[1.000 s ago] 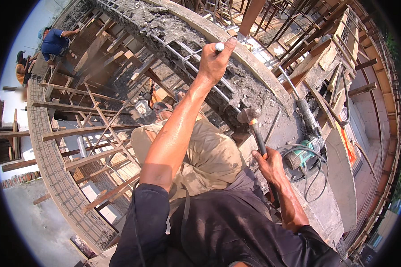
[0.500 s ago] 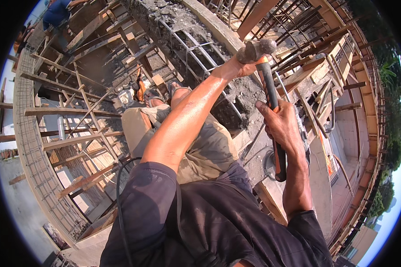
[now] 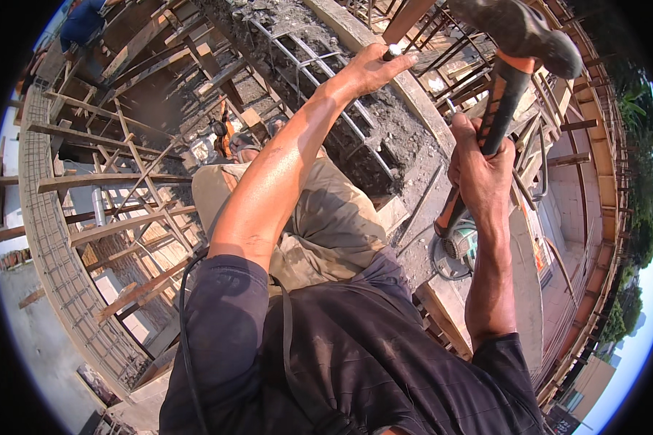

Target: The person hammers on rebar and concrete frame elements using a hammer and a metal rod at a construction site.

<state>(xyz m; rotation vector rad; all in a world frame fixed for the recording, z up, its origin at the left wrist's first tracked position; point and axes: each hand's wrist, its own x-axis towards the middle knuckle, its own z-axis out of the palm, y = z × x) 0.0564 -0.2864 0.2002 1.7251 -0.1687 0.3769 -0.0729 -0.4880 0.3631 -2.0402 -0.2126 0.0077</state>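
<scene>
My right hand is closed round the black and orange handle of a hammer, raised at the upper right with its dark steel head high. My left arm reaches forward across my lap. Its hand is wrapped round a metal rod, whose shiny round end pokes out beside the thumb; the rest of the rod is hidden by the hand. Beneath this hand lies a rough, broken concrete beam with bare steel bars along it. The hammer head is well apart from the rod's end.
A green power tool rests on the concrete beside my right forearm. Wooden props and planks cross the deep opening at left. A steel mesh curves along the far left. Another person in blue is at the upper left.
The hammer has swung up and to the right, away from the left hand, with my right hand rising. My left hand has shifted up and left; the rod's end now shows.
</scene>
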